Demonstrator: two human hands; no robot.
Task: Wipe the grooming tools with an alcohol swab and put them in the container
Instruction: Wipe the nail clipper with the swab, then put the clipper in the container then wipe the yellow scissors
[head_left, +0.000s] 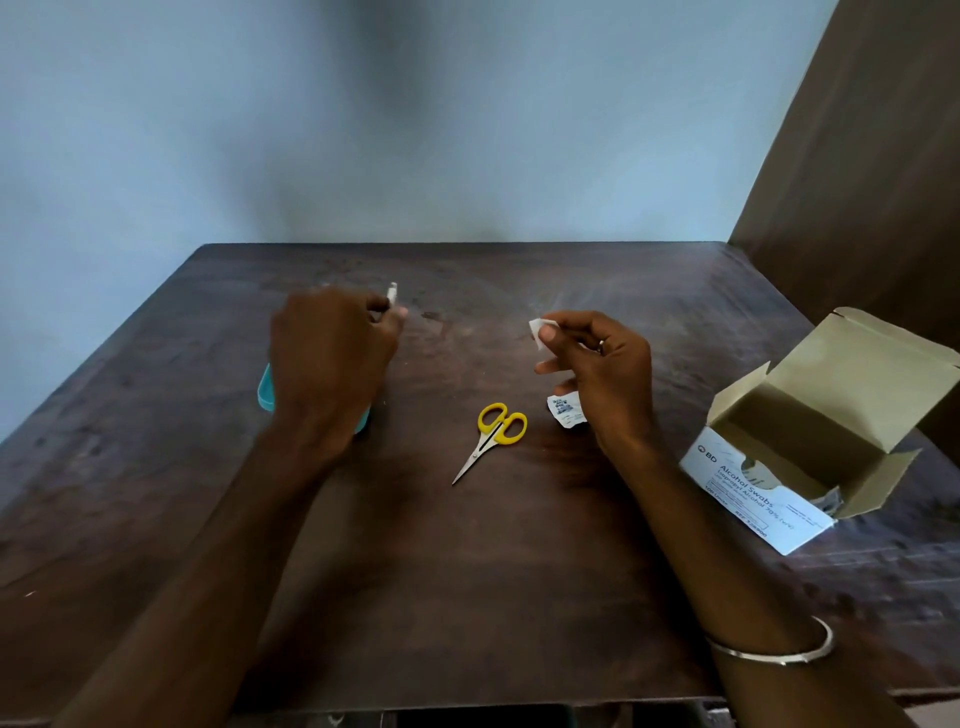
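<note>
My left hand (332, 353) is closed around a small metal grooming tool (392, 293); only its pale tip sticks out above my fingers. It hovers over a teal container (266, 389), which my hand and wrist mostly hide. My right hand (597, 364) pinches a white alcohol swab (537, 328) between thumb and fingers, held above the table. Small scissors (493, 434) with yellow handles lie on the table between my hands, blades pointing toward me and left.
A torn swab wrapper (565, 409) lies just under my right hand. An open box of alcohol swabs (795, 467) stands at the right on the dark wooden table (467, 571). A wall runs behind the table's far edge.
</note>
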